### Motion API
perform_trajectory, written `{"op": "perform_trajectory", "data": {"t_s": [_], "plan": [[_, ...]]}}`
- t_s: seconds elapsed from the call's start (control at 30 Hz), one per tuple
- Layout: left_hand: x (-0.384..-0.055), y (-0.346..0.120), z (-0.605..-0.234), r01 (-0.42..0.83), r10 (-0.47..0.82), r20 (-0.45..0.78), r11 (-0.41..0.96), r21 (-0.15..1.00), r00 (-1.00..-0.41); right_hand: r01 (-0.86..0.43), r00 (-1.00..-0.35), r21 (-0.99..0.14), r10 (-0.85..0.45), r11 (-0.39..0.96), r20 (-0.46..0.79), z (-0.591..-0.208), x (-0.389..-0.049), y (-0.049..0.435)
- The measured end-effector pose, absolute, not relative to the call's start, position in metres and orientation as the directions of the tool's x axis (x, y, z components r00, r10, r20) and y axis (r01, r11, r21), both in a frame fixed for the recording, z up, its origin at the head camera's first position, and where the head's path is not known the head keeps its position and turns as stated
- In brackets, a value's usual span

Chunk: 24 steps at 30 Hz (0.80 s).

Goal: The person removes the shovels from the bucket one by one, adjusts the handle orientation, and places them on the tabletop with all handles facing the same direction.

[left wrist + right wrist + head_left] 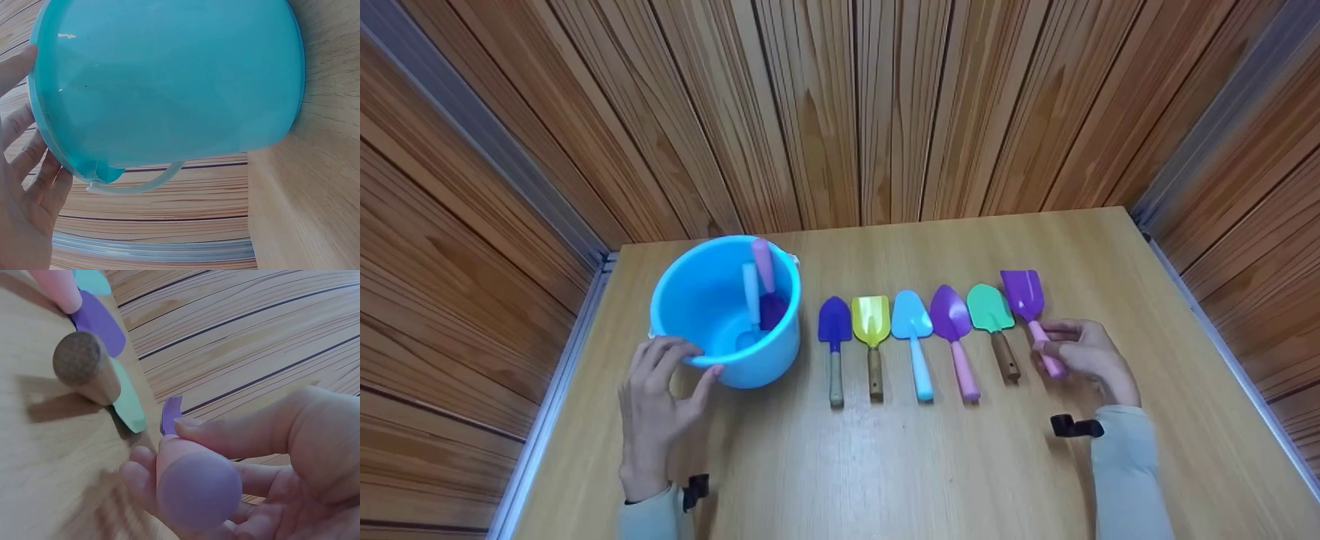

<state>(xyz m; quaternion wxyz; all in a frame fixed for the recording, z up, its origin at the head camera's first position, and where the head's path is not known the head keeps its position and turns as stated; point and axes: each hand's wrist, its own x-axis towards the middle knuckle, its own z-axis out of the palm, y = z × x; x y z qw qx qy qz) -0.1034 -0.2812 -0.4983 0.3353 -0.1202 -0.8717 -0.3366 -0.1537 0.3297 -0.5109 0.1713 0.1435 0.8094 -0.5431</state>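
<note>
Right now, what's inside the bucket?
A pink handle, a blue handle and a purple blade show in the bucket. The blue handle's blade isn't clear; the near wall covers anything behind it.

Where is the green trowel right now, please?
In the head view, the green trowel lies on the table, right of centre, between the pointed purple trowel and the square purple shovel in the right hand.

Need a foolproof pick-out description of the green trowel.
In the head view, find the blue bucket. Going right along the row, the green trowel is fifth, just left of the purple shovel in the right hand. It alone has a green blade, on a brown handle; the purple trowel on its left and that shovel both have pink handles.
</note>
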Motion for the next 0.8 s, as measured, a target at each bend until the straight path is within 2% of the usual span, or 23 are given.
{"op": "perform_trajectory", "data": {"t_s": [0.23, 0.37, 0.5, 0.6, 0.8], "plan": [[-0.1037, -0.2816, -0.5007, 0.458, -0.017, 0.685, 0.732, 0.505, -0.728, 0.45, -0.884, -0.825, 0.044, 0.341, -0.465, -0.5143, -0.155, 0.3344], [-0.1027, -0.2817, -0.5002, 0.42, -0.027, 0.658, 0.75, 0.511, -0.753, 0.465, -0.878, -0.824, 0.05, 0.323, -0.476, -0.5158, -0.1541, 0.3349], [-0.1038, -0.2813, -0.4998, 0.429, -0.026, 0.664, 0.745, 0.511, -0.747, 0.476, -0.873, -0.821, 0.057, 0.316, -0.484, -0.5166, -0.1533, 0.3353], [-0.1051, -0.281, -0.5005, 0.465, -0.015, 0.687, 0.725, 0.508, -0.726, 0.479, -0.871, -0.814, 0.066, 0.329, -0.486, -0.5169, -0.1528, 0.3362], [-0.1051, -0.2813, -0.4988, 0.442, -0.016, 0.665, 0.735, 0.514, -0.747, 0.463, -0.878, -0.791, 0.081, 0.401, -0.473, -0.5189, -0.1553, 0.3379]]}}
